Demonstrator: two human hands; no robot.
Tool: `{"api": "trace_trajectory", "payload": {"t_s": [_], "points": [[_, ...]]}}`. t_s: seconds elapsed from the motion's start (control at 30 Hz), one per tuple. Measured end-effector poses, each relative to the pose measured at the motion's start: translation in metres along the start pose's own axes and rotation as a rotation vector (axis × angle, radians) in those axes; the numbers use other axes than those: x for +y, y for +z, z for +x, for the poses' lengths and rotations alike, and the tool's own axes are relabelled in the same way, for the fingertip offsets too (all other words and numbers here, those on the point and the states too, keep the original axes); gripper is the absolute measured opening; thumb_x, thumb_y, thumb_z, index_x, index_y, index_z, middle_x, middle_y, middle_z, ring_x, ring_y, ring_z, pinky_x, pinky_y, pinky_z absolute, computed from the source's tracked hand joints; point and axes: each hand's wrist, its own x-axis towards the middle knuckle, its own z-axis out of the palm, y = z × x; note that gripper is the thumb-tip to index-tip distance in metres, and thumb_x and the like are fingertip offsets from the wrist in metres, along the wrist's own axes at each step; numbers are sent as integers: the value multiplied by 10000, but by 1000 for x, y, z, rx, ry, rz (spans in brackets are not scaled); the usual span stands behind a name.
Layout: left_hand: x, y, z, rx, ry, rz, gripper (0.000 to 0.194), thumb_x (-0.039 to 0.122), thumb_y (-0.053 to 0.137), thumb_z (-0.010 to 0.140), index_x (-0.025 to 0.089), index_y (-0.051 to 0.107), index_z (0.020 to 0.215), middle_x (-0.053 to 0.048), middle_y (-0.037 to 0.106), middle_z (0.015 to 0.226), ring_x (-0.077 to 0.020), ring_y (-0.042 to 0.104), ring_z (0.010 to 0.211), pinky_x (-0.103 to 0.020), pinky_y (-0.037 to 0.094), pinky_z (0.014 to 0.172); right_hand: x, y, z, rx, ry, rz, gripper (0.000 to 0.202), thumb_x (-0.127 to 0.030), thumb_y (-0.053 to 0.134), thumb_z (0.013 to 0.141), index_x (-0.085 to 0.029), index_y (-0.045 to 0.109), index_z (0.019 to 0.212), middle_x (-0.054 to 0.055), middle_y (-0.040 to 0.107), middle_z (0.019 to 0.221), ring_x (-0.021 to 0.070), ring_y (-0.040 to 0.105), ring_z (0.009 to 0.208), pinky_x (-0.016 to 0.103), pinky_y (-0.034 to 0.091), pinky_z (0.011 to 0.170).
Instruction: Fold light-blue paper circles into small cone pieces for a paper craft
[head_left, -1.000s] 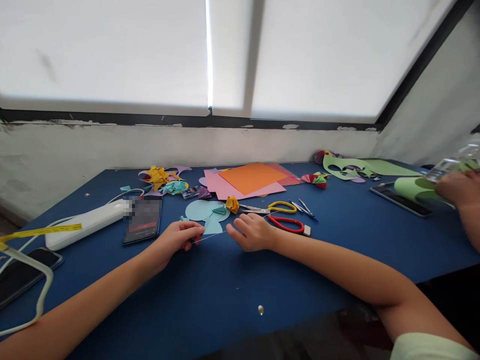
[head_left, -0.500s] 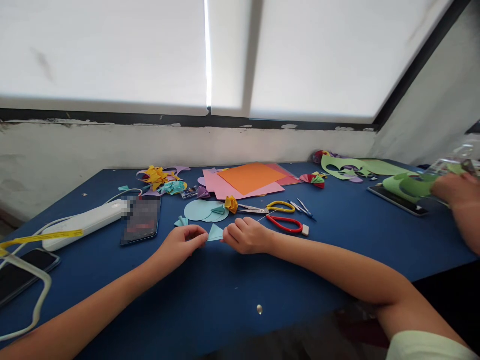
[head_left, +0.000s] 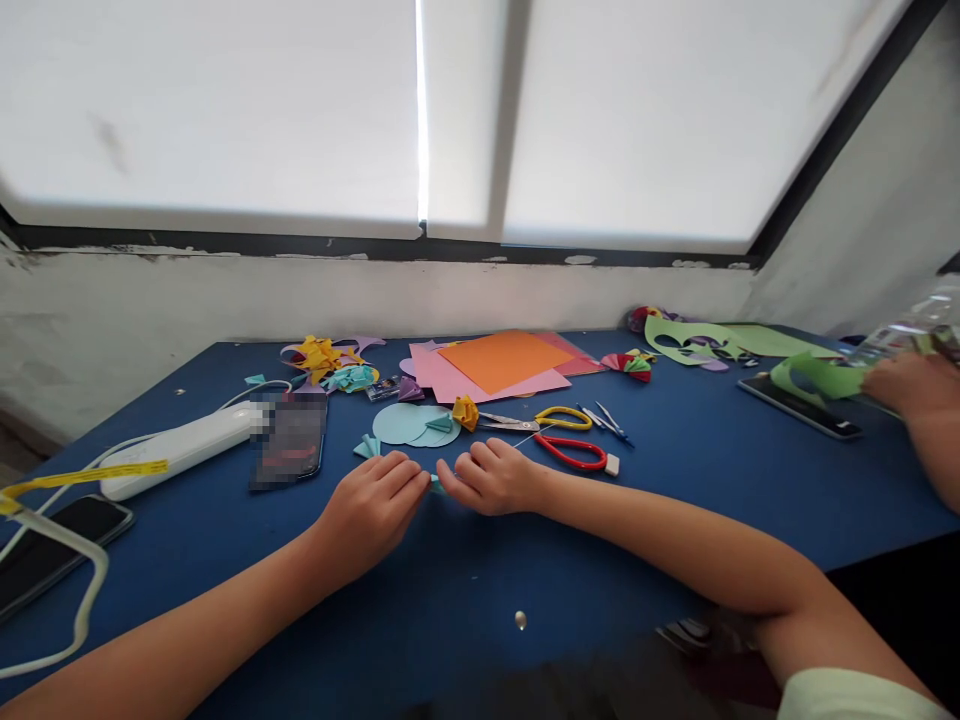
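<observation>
In my head-camera view, the left hand (head_left: 379, 510) is nearly closed, its fingertips pinching a small light-blue paper piece (head_left: 436, 484), mostly hidden, at the near middle of the blue table (head_left: 450, 620). The right hand (head_left: 495, 478) is half curled, thumb and fingertips at the paper's other side; I cannot tell how firmly it grips. A thin pale strand (head_left: 529, 437) runs from its knuckles toward the scissors (head_left: 564, 418), whose handles are yellow and red. Just beyond the hands I note a pleated blue piece (head_left: 367, 447), overlapping blue discs (head_left: 399, 424) and a yellow folded piece (head_left: 465, 411). Farther back, an orange sheet (head_left: 504, 360) lies on pink sheets (head_left: 442, 378). At far right, another person's hand (head_left: 911, 385) is beside curled green paper (head_left: 825, 378).
</observation>
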Motion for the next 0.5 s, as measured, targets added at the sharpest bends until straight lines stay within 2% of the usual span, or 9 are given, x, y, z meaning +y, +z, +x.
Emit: {"api": "trace_trajectory", "payload": {"t_s": [0.1, 0.37, 0.5], "points": [[1, 0, 1, -1, 17, 42, 149, 93, 462, 876, 113, 609, 864, -90, 637, 795, -204, 577, 783, -335, 486, 713, -1, -3, 1, 40, -44, 6, 160, -239, 504, 882, -157, 540, 1015, -4, 563, 739, 95, 462, 524, 260, 266, 472], [3, 2, 5, -24, 4, 116, 157, 87, 457, 875, 94, 605, 825, -82, 601, 725, -193, 551, 703, -324, 491, 653, -5, -5, 4, 46, -48, 22, 189, -200, 476, 887, -60, 580, 959, 70, 596, 783, 102, 505, 568, 247, 298, 468], [3, 1, 2, -21, 64, 144, 130, 70, 486, 858, 93, 610, 826, -77, 616, 730, -205, 567, 715, -324, 473, 624, -5, -4, 3, 48, -43, 44, 176, -183, 474, 881, -56, 591, 914, 68, 594, 757, 112, 519, 576, 247, 304, 468]]}}
